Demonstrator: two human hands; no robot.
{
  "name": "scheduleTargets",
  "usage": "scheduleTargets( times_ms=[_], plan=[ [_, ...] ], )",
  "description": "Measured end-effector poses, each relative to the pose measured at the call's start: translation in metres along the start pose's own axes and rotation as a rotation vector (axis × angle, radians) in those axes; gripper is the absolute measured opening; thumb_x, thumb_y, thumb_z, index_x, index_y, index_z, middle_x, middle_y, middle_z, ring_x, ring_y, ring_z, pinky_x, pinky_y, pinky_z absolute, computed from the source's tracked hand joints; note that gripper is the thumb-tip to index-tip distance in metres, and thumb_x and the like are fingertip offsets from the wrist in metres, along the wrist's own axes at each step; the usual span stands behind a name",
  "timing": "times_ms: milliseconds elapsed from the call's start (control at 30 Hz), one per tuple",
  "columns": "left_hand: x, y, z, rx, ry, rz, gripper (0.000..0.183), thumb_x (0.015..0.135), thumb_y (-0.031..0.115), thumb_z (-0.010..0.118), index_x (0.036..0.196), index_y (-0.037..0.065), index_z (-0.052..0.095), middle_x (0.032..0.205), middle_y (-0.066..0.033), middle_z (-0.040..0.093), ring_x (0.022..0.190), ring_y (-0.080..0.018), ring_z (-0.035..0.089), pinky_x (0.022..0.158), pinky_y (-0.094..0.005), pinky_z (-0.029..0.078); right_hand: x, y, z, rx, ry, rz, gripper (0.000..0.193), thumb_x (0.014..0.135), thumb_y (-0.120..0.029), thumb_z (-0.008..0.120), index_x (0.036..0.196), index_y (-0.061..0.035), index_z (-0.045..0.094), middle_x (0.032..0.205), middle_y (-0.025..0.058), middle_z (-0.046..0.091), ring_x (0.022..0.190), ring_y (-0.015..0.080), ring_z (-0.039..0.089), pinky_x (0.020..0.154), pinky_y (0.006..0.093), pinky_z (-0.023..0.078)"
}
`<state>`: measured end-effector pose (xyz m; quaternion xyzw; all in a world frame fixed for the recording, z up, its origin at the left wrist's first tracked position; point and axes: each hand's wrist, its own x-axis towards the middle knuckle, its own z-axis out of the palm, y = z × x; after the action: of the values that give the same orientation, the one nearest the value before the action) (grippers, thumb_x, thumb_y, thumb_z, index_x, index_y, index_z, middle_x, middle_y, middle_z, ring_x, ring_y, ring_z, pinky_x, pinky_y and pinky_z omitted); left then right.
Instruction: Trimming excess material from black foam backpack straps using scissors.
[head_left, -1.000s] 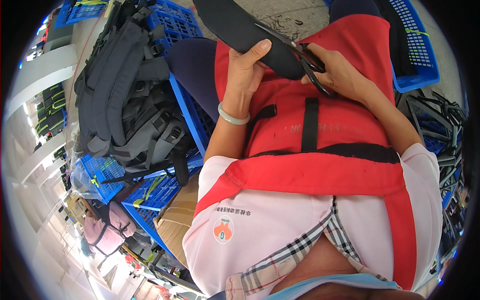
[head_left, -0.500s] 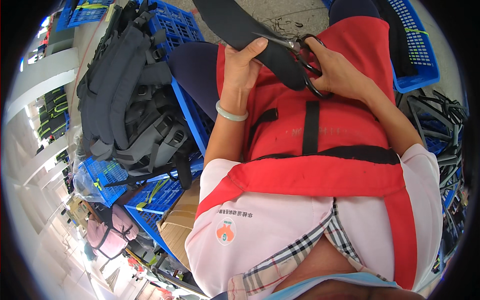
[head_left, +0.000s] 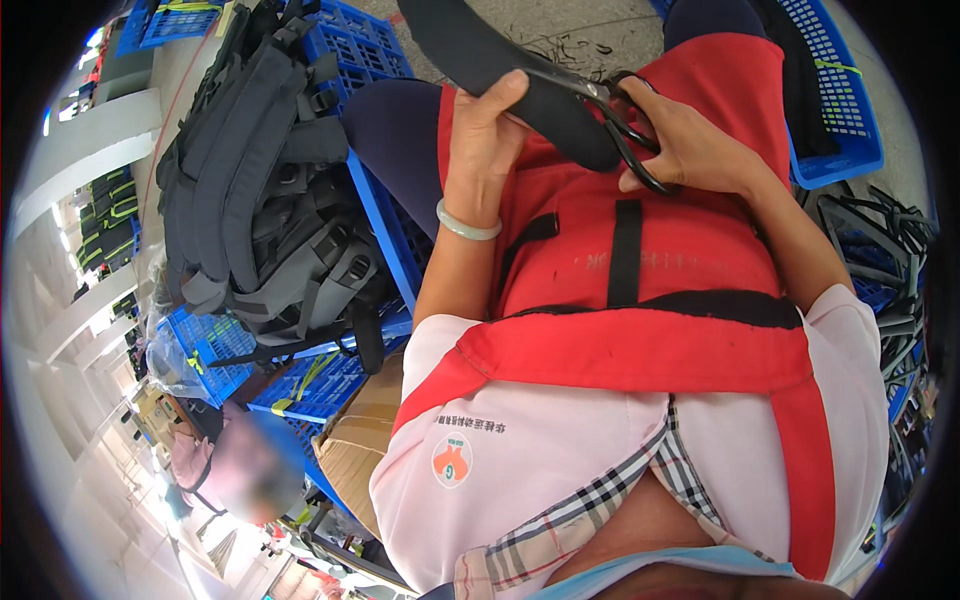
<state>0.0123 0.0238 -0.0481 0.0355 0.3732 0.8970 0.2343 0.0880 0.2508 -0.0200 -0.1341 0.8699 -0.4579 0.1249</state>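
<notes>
A long black padded strap (head_left: pixel 572 128) with a rounded end lies over my lap, running up to the far edge. My left hand (head_left: pixel 487 120) grips it at its left edge, thumb on top. My right hand (head_left: pixel 695 140) holds black-handled scissors (head_left: pixel 590 90), with fingers and thumb at the handle loops. The blades point left along the far edge of the strap; whether they touch the material I cannot tell. Beneath both hands is a red apron (head_left: pixel 570 260) with a black strip down it.
Dark grey backpack straps (head_left: pixel 225 180) are heaped on blue crates (head_left: pixel 385 230) at my left. A cardboard box (head_left: pixel 360 430) stands nearer. At my right are a blue basket (head_left: pixel 850 120) and tangled grey strips (head_left: pixel 880 240). Black scraps (head_left: pixel 570 45) litter the floor. Another person (head_left: pixel 250 465) is at lower left.
The scissors have swung from across the strap's face to its far edge. The strap's rounded end has shifted slightly right and up. At lower left, the other person has turned.
</notes>
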Motion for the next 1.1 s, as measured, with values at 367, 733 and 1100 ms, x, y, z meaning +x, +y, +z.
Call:
scheduleTargets(
  times_ms=[367,733,1100],
  plan=[
    [-0.001,-0.002,0.000,-0.018,-0.032,0.010,0.027,0.082,0.002,0.068,0.107,0.003,0.060,0.098,-0.0091,0.065,0.090,-0.0228,0.065,0.077,-0.0367,0.057,0.006,-0.004,0.009,0.006,-0.014,0.045,0.061,0.075,-0.022,0.074,0.119,-0.0001,0.040,0.087,0.0242,0.059,0.080,0.0408,0.058,0.069,0.0432,0.044],
    [-0.002,-0.005,-0.005,0.001,-0.002,0.024,0.023,0.082,0.001,0.067,0.104,0.004,0.060,0.098,-0.0081,0.066,0.090,-0.0225,0.065,0.079,-0.0374,0.056,0.005,0.004,0.006,0.062,-0.065,0.120,0.059,0.078,-0.027,0.074,0.119,-0.0004,0.041,0.079,0.0240,0.058,0.075,0.0392,0.060,0.065,0.0413,0.045],
    [-0.003,-0.004,-0.002,-0.010,0.021,0.023,0.020,0.083,0.003,0.068,0.102,0.004,0.061,0.097,-0.0088,0.066,0.087,-0.0226,0.066,0.077,-0.0368,0.057,0.003,-0.004,0.005,-0.004,-0.062,0.080,0.063,0.073,-0.030,0.078,0.115,0.0014,0.044,0.079,0.0235,0.058,0.077,0.0403,0.059,0.067,0.0427,0.044]
  ],
)
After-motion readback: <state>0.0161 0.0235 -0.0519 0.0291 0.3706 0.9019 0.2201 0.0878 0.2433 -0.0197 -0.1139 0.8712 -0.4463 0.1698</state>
